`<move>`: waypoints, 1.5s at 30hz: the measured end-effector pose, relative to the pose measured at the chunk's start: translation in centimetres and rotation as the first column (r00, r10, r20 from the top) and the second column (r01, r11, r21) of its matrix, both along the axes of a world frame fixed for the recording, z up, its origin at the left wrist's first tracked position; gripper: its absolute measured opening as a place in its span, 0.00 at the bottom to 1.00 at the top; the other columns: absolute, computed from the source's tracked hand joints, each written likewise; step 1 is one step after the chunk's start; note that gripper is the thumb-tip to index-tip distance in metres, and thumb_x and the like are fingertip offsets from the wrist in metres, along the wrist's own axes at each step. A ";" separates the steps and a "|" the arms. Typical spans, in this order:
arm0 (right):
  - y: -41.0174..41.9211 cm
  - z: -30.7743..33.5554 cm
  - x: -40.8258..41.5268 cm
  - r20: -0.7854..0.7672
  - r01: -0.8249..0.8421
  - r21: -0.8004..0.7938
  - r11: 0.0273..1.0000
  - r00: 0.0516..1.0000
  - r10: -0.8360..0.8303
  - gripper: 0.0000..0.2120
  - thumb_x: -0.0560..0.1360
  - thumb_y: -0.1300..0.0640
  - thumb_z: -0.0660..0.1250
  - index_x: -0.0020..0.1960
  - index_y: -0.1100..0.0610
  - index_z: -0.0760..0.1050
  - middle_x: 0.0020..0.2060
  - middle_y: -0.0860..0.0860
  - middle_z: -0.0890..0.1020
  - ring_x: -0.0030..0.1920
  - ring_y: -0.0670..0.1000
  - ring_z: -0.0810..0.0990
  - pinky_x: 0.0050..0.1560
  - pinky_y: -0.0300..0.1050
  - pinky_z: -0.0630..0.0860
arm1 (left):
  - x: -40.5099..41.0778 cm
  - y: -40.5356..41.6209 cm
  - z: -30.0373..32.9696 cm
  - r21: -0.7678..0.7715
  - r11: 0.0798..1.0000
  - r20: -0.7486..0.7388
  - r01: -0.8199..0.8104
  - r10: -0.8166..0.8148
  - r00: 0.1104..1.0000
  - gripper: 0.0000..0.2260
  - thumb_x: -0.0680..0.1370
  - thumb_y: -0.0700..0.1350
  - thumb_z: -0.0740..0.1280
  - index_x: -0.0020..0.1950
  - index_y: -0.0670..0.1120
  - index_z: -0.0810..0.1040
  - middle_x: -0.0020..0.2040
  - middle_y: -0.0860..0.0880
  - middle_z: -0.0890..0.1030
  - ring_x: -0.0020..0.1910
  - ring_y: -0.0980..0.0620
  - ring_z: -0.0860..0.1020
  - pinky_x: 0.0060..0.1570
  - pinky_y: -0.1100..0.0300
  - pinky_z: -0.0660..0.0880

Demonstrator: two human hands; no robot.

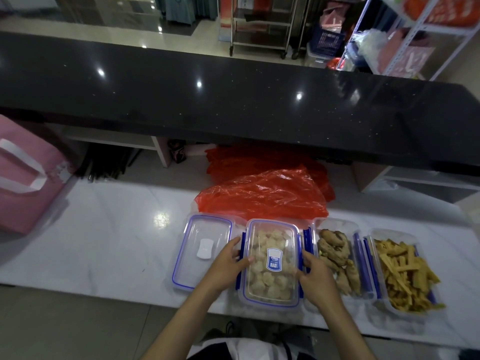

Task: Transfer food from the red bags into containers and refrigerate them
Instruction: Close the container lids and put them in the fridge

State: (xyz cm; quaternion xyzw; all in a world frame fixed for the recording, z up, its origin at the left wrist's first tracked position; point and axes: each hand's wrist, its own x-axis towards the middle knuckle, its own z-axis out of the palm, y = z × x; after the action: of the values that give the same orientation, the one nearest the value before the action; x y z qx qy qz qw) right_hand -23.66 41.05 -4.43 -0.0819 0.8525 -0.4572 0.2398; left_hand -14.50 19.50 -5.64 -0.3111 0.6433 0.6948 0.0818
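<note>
A clear container with blue clips [271, 279] holds pale round food pieces, and its lid with a blue label is on top. My left hand [228, 261] presses on its left side clip with the thumb on the lid. My right hand [313, 272] grips the right side clip. To the right stand an uncovered container of brown fried pieces [337, 258] and an uncovered container of yellow strips [405, 274]. A loose lid [202, 250] lies to the left. Crumpled red bags [262, 196] lie behind the containers.
The containers sit on a white marble counter [104, 229]. A raised black countertop [233, 100] runs across behind it. A pink box [26, 172] stands at the left. Metal racks [262, 24] and shelves with goods fill the background.
</note>
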 end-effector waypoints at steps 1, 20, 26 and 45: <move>0.0 0.0 0.0 0.005 -0.001 0.000 1.000 1.000 0.001 0.16 0.76 0.59 0.74 0.59 0.43 0.79 0.48 0.41 0.86 0.51 0.42 0.84 0.50 0.44 0.83 | 0.0 0.0 -0.1 -0.010 1.000 0.011 -0.027 0.027 1.000 0.32 0.79 0.45 0.74 0.79 0.53 0.64 0.61 0.51 0.76 0.58 0.55 0.78 0.49 0.64 0.78; -0.7 0.4 0.2 -0.037 -0.007 0.153 0.988 0.999 0.013 0.22 0.79 0.63 0.69 0.72 0.55 0.74 0.48 0.42 0.82 0.46 0.39 0.81 0.42 0.34 0.80 | 0.2 1.2 -0.2 -0.376 0.920 -0.103 -0.111 0.078 0.992 0.16 0.77 0.43 0.75 0.65 0.49 0.83 0.57 0.57 0.85 0.51 0.61 0.84 0.53 0.55 0.84; -2.5 0.6 0.3 -0.303 -0.089 0.253 0.963 0.938 0.166 0.24 0.80 0.59 0.67 0.73 0.44 0.70 0.75 0.46 0.69 0.73 0.50 0.71 0.61 0.43 0.76 | -1.3 1.4 0.5 -0.381 0.915 -0.156 -0.133 0.078 0.985 0.11 0.78 0.44 0.74 0.60 0.50 0.82 0.53 0.57 0.84 0.50 0.56 0.83 0.52 0.58 0.83; -3.6 -0.1 0.6 -0.277 -0.288 0.518 0.805 0.834 0.477 0.35 0.75 0.43 0.72 0.78 0.38 0.61 0.81 0.44 0.55 0.79 0.52 0.61 0.74 0.55 0.67 | 5.7 -7.8 -2.4 -0.703 0.663 0.041 -0.257 0.398 0.916 0.20 0.81 0.37 0.67 0.72 0.43 0.69 0.51 0.48 0.79 0.46 0.48 0.79 0.44 0.57 0.73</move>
State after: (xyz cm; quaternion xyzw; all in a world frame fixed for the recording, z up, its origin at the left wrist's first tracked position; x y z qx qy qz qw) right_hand -23.04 37.44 -4.53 -0.2873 0.9302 -0.1588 0.1644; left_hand -8.76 11.73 -8.01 -0.4951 0.7754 0.3778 -0.1044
